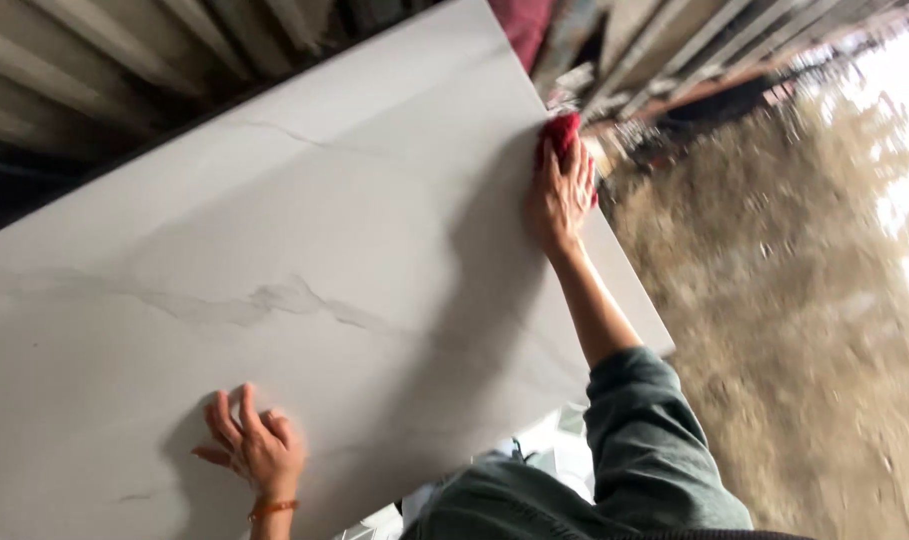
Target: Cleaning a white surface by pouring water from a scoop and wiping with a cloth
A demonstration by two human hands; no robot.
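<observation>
Marble-look slab [304,260] fills most of the view, a large pale grey sheet tilted across the frame, with thin darker veins running through its middle and a fine line near its upper part. Its surface looks smooth and matte, with soft shadows from your arms. Your left hand [254,445] rests flat on the slab near its lower edge, fingers spread and slightly curled, holding nothing; an orange band [273,508] sits at the wrist. Your right hand [559,195] reaches far out to the slab's right edge, palm down, fingers together, pressing a red cloth [561,130] against the surface. The cloth shows just beyond the fingertips, close to the edge. A grey-green sleeve [649,440] is pushed up to the elbow of that arm.

Behind the slab's upper edge runs a dark corrugated wall [124,60] of pale ribs and deep shadow. To the right, past the edge, lies bare brown ground [784,330], blurred, with bright daylight washing out the far corner. Blurred clutter [674,90] stands at the upper right; you cannot tell what it is.
</observation>
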